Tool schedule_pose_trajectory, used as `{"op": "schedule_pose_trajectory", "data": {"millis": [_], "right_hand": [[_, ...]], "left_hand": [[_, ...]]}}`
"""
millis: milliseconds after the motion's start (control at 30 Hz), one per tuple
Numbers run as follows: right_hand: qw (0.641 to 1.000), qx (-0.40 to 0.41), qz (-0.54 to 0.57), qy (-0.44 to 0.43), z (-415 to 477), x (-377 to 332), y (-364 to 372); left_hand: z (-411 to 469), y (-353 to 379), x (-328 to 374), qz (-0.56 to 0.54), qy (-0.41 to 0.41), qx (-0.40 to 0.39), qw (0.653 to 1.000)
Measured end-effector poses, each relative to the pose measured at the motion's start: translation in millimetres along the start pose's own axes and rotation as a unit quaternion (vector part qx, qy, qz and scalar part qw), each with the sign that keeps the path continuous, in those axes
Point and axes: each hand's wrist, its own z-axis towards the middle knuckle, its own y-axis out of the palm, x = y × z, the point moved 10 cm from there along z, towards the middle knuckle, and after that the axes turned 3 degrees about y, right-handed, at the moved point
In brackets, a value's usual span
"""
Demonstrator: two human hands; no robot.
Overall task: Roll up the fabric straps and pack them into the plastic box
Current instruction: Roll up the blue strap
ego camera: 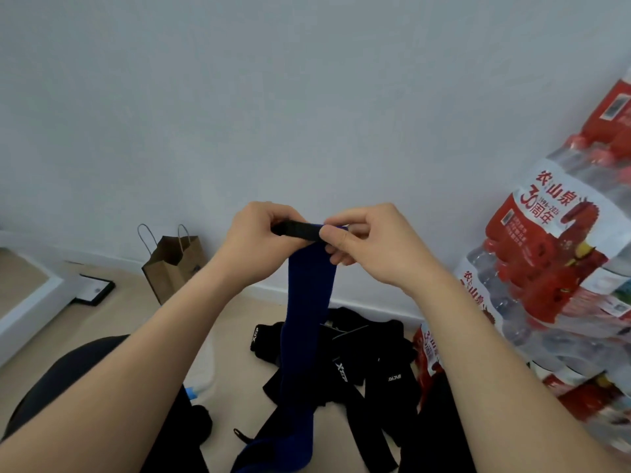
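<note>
Blue fabric strap (309, 302): long, soft, stretchy-looking band, held up above the pile of black fabric straps (372, 356); it hangs down w/ its tail trailing across the pile's near side.
Feel: prob light, limp, grippy rather than slick; not fragile; a roll will likely go slack unless kept taut.
Black end tab (300, 230): stiffer-looking top end, prob the best place to start the roll.
L hand (263, 237): fingers curled round the tab.
R hand (372, 240): thumb + forefinger pinch the strap's top edge beside the tab; other fingers tucked.
Plastic box (209, 363): pale see-through rim left of pile is prob it; not sure.
Around: brown paper bag (174, 264) beyond pile, to the left; shrink-wrapped water-bottle packs (546, 268) right of pile.
In the way: hanging tail could snag the pile's straps.
</note>
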Motion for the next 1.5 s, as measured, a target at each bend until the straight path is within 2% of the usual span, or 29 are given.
{"op": "schedule_pose_trajectory", "data": {"millis": [100, 200, 367, 500, 700, 867, 1033, 1100, 1267, 1400, 1500], "right_hand": [[0.987, 0.030, -0.148, -0.061, 2.3, -8.9, -4.1], [0.977, 0.025, -0.193, -0.087, 0.3, -12.9, -1.8], [0.985, 0.040, -0.156, -0.064, -0.6, -4.1, -4.4], [0.986, 0.029, -0.144, -0.077, -3.4, -2.9, 1.8], [0.997, -0.001, 0.007, -0.080, -3.4, -2.0, -3.9], [0.995, 0.000, 0.066, -0.078, -6.9, -13.0, -9.2], [0.990, 0.059, -0.046, -0.123, -17.9, -23.2, -18.1], [0.987, 0.081, -0.055, -0.131, -25.7, -23.1, -23.2], [0.993, 0.010, 0.087, -0.077, -31.5, -13.0, -32.3], [0.998, -0.006, 0.034, -0.047, -33.2, -3.6, -19.5], [0.997, 0.031, -0.026, -0.071, -35.4, -4.8, -26.1]], "left_hand": [[-0.2, 8.6, -5.6, -0.046, -0.025, -0.044, 0.998], [-2.2, 17.9, -0.5, -0.094, -0.023, -0.084, 0.992], [-6.5, 23.5, 6.5, -0.147, -0.012, -0.134, 0.980], [-6.2, 18.8, -3.4, -0.131, -0.034, -0.091, 0.987], [-6.2, 17.5, 0.9, -0.140, -0.023, -0.091, 0.986], [-8.6, 23.4, 10.6, -0.213, -0.011, -0.082, 0.974], [-12.0, 34.4, 4.4, -0.279, -0.077, -0.080, 0.954], [-12.0, 34.2, 2.3, -0.281, -0.084, -0.080, 0.953], [-13.0, 29.1, 16.3, -0.249, -0.037, -0.097, 0.963], [-13.0, 30.3, 23.3, -0.155, 0.001, -0.096, 0.983], [-16.0, 38.1, 26.5, -0.169, 0.002, -0.128, 0.977]]}}
